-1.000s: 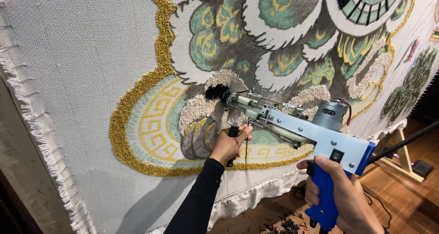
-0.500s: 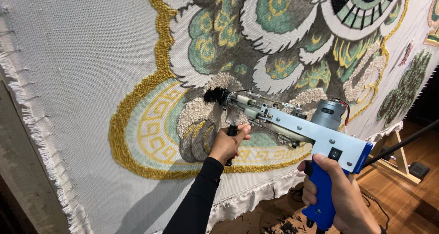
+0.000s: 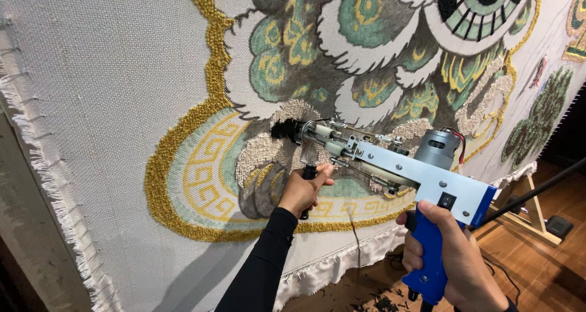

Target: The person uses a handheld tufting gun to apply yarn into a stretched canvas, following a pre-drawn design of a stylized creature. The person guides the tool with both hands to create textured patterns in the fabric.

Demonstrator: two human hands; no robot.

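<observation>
Needle tip buried in pile at 10 o'clock | tufting gun (image 3: 403,165) silver-blue | left hand (image 3: 303,190) clamps front grip, right hand (image 3: 455,257) clamps blue handle | cloth (image 3: 110,92) edges cut off

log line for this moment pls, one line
left hand grips front handle | right hand grips blue rear grip | tufting gun tip against cloth at cream patch

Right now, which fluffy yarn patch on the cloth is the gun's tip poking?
The small black tufted patch, beside cream loops; the other black patch sits far up right.
</observation>
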